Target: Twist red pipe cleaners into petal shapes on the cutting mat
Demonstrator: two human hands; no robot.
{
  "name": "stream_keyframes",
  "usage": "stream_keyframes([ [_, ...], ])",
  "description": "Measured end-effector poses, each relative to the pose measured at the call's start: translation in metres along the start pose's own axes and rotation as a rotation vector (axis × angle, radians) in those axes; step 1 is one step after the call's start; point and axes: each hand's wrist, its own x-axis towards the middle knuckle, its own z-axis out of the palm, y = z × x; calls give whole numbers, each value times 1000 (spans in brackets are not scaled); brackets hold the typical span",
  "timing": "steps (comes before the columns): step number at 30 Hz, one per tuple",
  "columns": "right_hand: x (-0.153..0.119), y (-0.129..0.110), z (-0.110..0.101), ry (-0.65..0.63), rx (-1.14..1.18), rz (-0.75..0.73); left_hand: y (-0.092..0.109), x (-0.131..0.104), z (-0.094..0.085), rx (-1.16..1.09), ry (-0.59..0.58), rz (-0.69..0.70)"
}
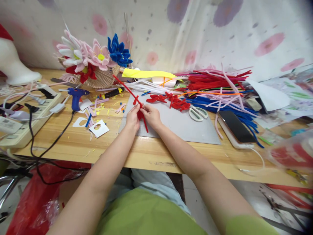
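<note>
My left hand (132, 117) and my right hand (151, 115) meet above the left part of a grey mat (168, 125). Both are closed on red pipe cleaners (126, 87), one long stem sticking out to the upper left and a shorter end pointing down towards me. The fingertips hide where the pieces join. Just beyond my right hand lie several bent red pipe cleaner petals (179, 103) on the mat. Scissors with pale handles (198, 113) rest to their right.
A blue glue gun (76, 98) and a power strip (31, 120) with cables are at left, near card scraps (99, 128). Fuzzy flowers (97, 57) stand behind. Bundled pipe cleaners (215, 81) lie back right, and a phone (236, 126) sits near the right front.
</note>
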Motion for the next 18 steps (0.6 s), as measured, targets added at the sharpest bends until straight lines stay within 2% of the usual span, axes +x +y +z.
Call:
stream_keyframes([
  [3,5,5,-1,-68,198,21,1,0,0,-33,-17,-36],
  [6,9,7,-2,-132,283,54,-1,0,1,-19,-30,-48],
  [10,9,6,0,-77,344,48,-4,-2,4,106,-54,24],
  [13,10,4,-4,-97,433,127,5,-7,3,358,27,228],
  [15,11,4,-12,-154,495,197,19,-14,1,560,89,473],
  [18,9,5,-30,-335,571,284,43,-21,-4,796,23,680],
])
